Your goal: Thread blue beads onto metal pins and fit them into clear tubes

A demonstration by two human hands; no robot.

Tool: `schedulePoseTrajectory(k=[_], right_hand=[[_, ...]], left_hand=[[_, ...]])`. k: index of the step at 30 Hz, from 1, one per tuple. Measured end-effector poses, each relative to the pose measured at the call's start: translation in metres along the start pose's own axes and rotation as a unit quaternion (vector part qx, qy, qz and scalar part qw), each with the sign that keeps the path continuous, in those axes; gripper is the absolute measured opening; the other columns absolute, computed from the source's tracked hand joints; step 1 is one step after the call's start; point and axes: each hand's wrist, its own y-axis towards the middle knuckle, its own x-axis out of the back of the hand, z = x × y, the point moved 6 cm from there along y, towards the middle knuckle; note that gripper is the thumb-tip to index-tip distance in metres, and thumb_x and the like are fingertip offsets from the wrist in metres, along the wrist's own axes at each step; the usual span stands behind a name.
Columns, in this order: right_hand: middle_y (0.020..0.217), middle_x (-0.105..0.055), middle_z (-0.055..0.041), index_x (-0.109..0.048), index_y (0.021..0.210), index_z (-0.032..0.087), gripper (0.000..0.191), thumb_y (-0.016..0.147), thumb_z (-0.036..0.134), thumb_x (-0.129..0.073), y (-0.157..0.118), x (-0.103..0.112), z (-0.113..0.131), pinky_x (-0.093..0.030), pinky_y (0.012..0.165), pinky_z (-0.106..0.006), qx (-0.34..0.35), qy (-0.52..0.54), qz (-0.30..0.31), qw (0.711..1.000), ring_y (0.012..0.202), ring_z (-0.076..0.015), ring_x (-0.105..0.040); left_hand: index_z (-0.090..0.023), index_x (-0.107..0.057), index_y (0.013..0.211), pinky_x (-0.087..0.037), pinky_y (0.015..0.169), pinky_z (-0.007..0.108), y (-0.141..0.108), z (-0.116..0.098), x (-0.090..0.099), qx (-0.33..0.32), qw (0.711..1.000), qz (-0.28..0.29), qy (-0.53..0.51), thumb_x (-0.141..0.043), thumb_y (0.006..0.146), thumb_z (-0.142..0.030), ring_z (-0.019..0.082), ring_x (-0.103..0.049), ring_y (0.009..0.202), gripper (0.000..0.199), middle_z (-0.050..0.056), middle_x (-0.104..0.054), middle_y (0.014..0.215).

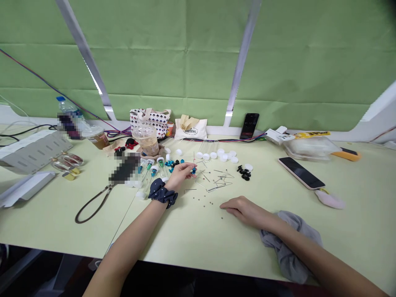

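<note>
My left hand, with a dark dotted scrunchie at its wrist, pinches a small blue part with a thin upright stem. Low over the table, my right hand has its thumb and fingertips drawn together. Whatever may be between those fingertips is too small to make out. Tiny brown bits lie scattered just left of it. Bent thin metal wires spread between the two hands. Behind my left wrist are clear tubes with green and blue parts and loose blue and black pieces.
White round caps and black pieces lie beyond the wires. A grey cloth is under my right forearm. At right lies a phone; another phone stands at the back. Iced drink cup and strap are left.
</note>
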Motion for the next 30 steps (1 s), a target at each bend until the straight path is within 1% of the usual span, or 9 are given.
schedulePoseTrajectory(k=[7,13,20,23,26,28,30], right_hand=[[0.092,-0.068,-0.0078,-0.066,0.102,0.019,0.033,0.092,0.022,-0.035,0.0,-0.001,0.002,-0.046,0.075,-0.029,0.018,-0.029,-0.004,0.999,0.086,-0.0185,-0.061],[0.089,-0.067,-0.008,-0.066,0.1,0.019,0.033,0.092,0.019,-0.034,0.0,0.0,0.004,-0.045,0.072,-0.028,0.012,-0.052,-0.013,0.998,0.083,-0.0179,-0.061],[0.09,-0.067,-0.0086,-0.067,0.099,0.019,0.033,0.091,0.018,-0.035,0.0,-0.001,0.006,-0.046,0.073,-0.028,0.027,-0.066,-0.021,0.997,0.083,-0.0184,-0.062],[0.09,-0.068,-0.0088,-0.067,0.099,0.019,0.032,0.091,0.017,-0.036,0.006,0.004,0.005,-0.046,0.074,-0.029,0.045,-0.069,-0.029,0.996,0.082,-0.0183,-0.062],[0.089,-0.068,-0.0096,-0.066,0.102,0.018,0.032,0.09,0.017,-0.036,0.023,0.017,0.006,-0.046,0.072,-0.029,0.063,-0.072,-0.071,0.993,0.081,-0.0183,-0.061],[0.086,-0.068,-0.0092,-0.066,0.104,0.017,0.032,0.089,0.017,-0.037,0.04,0.029,0.008,-0.045,0.07,-0.028,0.069,-0.064,-0.116,0.989,0.076,-0.0172,-0.061],[0.082,-0.067,-0.0075,-0.066,0.105,0.018,0.031,0.088,0.017,-0.039,0.057,0.04,0.008,-0.045,0.067,-0.026,0.072,-0.028,-0.167,0.983,0.069,-0.0146,-0.059]], left_hand=[[-0.015,-0.065,0.088,-0.037,0.054,0.022,0.002,0.003,0.002,0.002,1.0,0.0,0.003,-0.064,0.071,-0.048,0.011,-0.06,0.061,0.037,0.007,-0.064,0.094],[-0.015,-0.065,0.089,-0.038,0.054,0.021,0.002,0.003,0.002,0.005,1.0,0.001,0.003,-0.064,0.071,-0.048,0.011,-0.061,0.061,0.037,0.007,-0.065,0.093],[-0.015,-0.066,0.088,-0.038,0.052,0.022,0.002,0.005,0.002,0.005,1.0,-0.004,-0.007,-0.065,0.069,-0.047,0.011,-0.062,0.06,0.037,0.007,-0.065,0.092],[-0.015,-0.065,0.088,-0.039,0.053,0.022,0.003,0.006,0.001,0.01,1.0,0.001,-0.02,-0.066,0.069,-0.046,0.011,-0.062,0.06,0.036,0.007,-0.065,0.092],[-0.015,-0.065,0.088,-0.039,0.054,0.022,0.002,0.006,0.0,0.018,0.999,0.006,-0.036,-0.066,0.069,-0.045,0.011,-0.062,0.061,0.036,0.008,-0.065,0.092],[-0.014,-0.065,0.088,-0.039,0.054,0.021,0.002,0.006,-0.002,0.02,0.999,0.011,-0.044,-0.066,0.069,-0.045,0.011,-0.062,0.062,0.036,0.008,-0.065,0.092],[-0.014,-0.065,0.089,-0.039,0.054,0.021,0.001,0.006,-0.003,0.023,0.998,0.016,-0.048,-0.066,0.069,-0.045,0.011,-0.062,0.062,0.036,0.008,-0.065,0.093]])
